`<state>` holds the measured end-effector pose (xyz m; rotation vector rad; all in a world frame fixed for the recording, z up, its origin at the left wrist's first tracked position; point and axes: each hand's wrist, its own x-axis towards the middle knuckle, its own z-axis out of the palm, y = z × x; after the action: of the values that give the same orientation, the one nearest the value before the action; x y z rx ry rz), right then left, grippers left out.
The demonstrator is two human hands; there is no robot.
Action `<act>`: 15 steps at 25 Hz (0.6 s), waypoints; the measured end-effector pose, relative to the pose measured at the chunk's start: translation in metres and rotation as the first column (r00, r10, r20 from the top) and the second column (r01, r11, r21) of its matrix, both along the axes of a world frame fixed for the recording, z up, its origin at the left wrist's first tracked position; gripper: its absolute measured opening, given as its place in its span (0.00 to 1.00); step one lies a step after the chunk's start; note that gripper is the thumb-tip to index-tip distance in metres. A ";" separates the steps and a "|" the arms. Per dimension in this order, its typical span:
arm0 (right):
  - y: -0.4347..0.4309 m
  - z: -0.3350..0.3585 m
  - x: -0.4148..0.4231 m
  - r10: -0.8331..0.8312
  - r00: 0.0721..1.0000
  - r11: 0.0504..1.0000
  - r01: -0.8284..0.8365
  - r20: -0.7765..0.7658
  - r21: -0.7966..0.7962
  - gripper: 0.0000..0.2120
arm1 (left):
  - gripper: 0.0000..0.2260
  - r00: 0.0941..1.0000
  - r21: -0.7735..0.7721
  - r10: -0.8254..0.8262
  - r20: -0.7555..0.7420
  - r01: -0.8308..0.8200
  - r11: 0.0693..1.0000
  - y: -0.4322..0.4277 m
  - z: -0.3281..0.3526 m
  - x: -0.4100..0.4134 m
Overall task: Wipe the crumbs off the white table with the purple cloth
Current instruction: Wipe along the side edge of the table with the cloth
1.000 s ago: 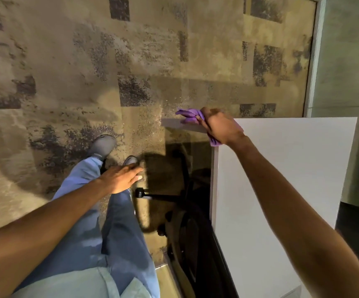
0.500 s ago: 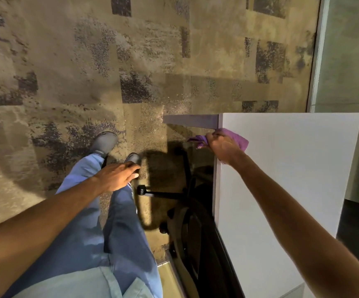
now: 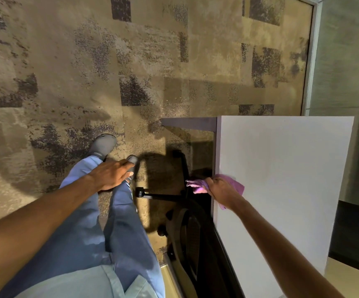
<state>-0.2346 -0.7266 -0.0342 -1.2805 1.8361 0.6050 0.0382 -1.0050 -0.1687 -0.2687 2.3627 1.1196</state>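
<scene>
The white table (image 3: 281, 179) fills the right half of the view, its left edge running down the middle. My right hand (image 3: 222, 191) grips the purple cloth (image 3: 236, 186) at that left edge, about midway along it. Part of the cloth lies on the tabletop and part hangs over the edge to the left. My left hand (image 3: 114, 174) hovers over my legs, palm down, fingers loosely spread, holding nothing. No crumbs can be made out on the table.
A black office chair (image 3: 187, 229) is tucked under the table's left side, its base reaching toward my feet. Patterned brown carpet (image 3: 109, 72) covers the floor. A grey wall (image 3: 346, 61) rises beyond the table's far right corner.
My right hand has slid the purple cloth along the table's left edge, from the far corner toward me. My left hand has stayed over my legs.
</scene>
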 end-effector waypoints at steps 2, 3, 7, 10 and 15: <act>0.015 0.004 0.010 -0.039 0.999 0.999 0.038 0.019 0.011 0.10 | 0.19 1.000 0.007 -0.016 0.010 0.016 1.000 -0.001 0.000 0.002; 0.023 0.004 0.015 -0.058 0.998 0.998 0.058 0.020 0.022 0.11 | 0.18 1.000 0.011 -0.026 0.017 0.026 1.000 -0.002 0.000 0.003; 0.044 0.012 0.033 -0.353 0.935 0.932 0.348 0.035 0.105 0.15 | 0.19 0.998 0.041 -0.061 0.019 0.060 0.997 -0.003 0.001 0.001; 0.040 0.041 0.040 -0.786 0.597 0.609 0.793 0.162 0.032 0.15 | 0.20 0.991 0.019 -0.126 0.046 0.125 0.992 0.000 0.004 -0.009; 0.019 0.098 0.049 -0.876 0.033 -0.088 0.970 0.481 -0.227 0.14 | 0.17 0.955 -0.039 -0.282 0.092 0.286 0.957 0.005 0.017 -0.032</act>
<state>-0.1859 -0.7071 0.0633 0.0912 2.2154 -0.9021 0.0058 -1.0000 -0.1521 0.0076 2.2683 0.8934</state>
